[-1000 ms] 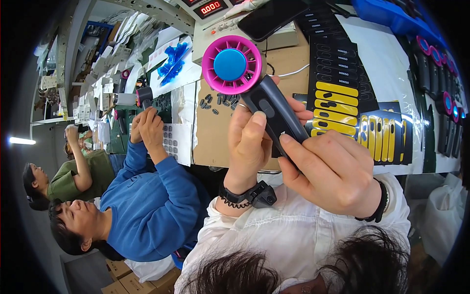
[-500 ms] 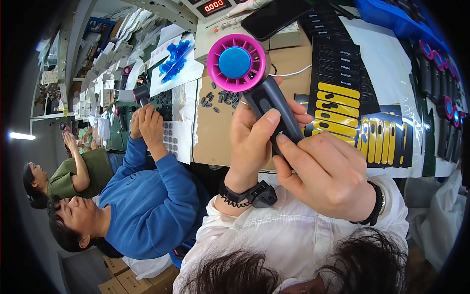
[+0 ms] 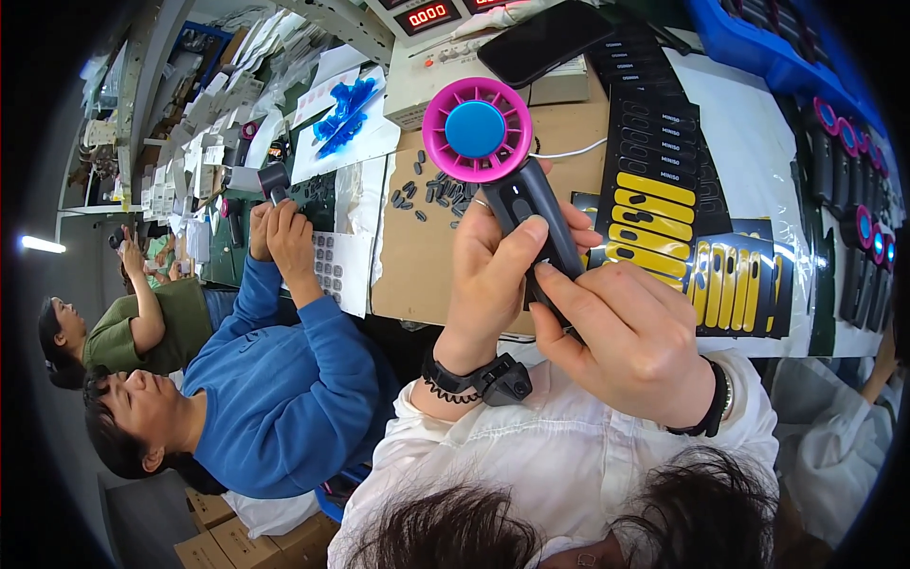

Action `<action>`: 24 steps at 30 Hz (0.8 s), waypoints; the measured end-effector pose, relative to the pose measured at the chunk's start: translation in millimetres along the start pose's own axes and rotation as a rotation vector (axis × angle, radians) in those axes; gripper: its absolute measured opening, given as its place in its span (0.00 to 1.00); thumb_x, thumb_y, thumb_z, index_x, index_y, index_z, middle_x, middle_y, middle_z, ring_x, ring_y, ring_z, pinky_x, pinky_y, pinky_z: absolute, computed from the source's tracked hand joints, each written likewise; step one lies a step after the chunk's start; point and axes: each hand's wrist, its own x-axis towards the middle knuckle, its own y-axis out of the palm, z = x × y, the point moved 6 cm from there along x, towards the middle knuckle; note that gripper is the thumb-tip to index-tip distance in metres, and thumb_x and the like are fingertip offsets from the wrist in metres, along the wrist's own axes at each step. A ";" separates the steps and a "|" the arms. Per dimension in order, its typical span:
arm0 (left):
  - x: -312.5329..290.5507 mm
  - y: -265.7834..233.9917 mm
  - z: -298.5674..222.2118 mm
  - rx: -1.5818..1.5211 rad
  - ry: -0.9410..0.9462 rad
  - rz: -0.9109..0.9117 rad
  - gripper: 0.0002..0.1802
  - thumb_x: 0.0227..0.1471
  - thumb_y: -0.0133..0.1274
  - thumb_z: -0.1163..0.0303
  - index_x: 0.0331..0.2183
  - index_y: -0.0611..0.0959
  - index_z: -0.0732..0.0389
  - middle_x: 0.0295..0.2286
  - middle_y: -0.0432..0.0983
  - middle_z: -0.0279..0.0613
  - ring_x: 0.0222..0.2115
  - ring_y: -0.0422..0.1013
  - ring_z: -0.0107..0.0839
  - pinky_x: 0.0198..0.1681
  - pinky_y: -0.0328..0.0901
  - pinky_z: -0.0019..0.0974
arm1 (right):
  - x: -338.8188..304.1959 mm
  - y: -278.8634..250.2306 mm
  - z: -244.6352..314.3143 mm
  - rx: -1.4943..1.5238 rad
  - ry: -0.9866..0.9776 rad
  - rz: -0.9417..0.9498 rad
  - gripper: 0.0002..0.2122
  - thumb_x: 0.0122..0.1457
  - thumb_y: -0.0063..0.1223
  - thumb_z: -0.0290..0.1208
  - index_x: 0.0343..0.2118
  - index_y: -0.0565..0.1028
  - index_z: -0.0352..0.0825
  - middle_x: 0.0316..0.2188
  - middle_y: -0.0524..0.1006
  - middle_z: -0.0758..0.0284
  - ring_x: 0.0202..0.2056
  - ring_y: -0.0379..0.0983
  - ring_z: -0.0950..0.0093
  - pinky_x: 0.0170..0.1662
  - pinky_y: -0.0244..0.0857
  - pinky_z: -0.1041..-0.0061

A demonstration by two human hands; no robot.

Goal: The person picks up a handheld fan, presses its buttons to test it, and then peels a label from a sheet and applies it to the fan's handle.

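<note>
A handheld fan (image 3: 475,129) with a pink ring, blue hub and dark grey handle is held up over the worktop, its head pointing away from me. My left hand (image 3: 493,261) wraps round the handle, with the thumb on its front just below the oval button. Against the lower end of the handle, the thumb and forefinger of my right hand (image 3: 635,332) pinch together. Whether a small part lies between those fingertips is hidden. A tiny white spot shows on the handle above the button.
Small dark oval pieces (image 3: 441,190) lie left of the fan. Black-and-yellow sticker sheets (image 3: 654,213) lie to the right. Behind are a black phone (image 3: 545,43) and a box with red digits (image 3: 427,16). More fans (image 3: 848,190) line the right. A co-worker in blue (image 3: 294,398) sits left.
The view has shifted slightly. The fan's head sits a little farther right and lower, and the white spot now shows on its handle. Both hands keep their hold.
</note>
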 end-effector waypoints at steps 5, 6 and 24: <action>0.5 -0.4 0.0 0.012 -0.006 -0.007 0.26 0.52 0.44 0.72 0.51 0.59 0.70 0.34 0.72 0.52 0.34 0.74 0.40 0.39 0.70 0.38 | 1.7 0.1 -1.5 0.025 0.010 0.001 0.14 0.35 0.61 0.20 0.30 0.77 0.31 0.19 0.69 0.68 0.19 0.69 0.73 0.23 0.65 0.77; 0.8 -0.3 0.2 0.012 -0.012 -0.004 0.26 0.52 0.44 0.72 0.51 0.60 0.70 0.34 0.72 0.52 0.34 0.74 0.40 0.39 0.70 0.38 | 1.6 0.4 -1.5 0.024 0.006 0.001 0.14 0.35 0.61 0.20 0.30 0.77 0.31 0.19 0.69 0.68 0.19 0.69 0.73 0.23 0.65 0.77; 3.6 -2.4 4.7 -0.006 -0.031 -0.042 0.22 0.55 0.42 0.68 0.49 0.62 0.67 0.32 0.73 0.51 0.32 0.74 0.38 0.36 0.70 0.35 | -0.7 7.8 -4.2 0.023 0.017 0.008 0.15 0.35 0.62 0.20 0.31 0.77 0.30 0.20 0.70 0.68 0.20 0.69 0.73 0.23 0.65 0.77</action>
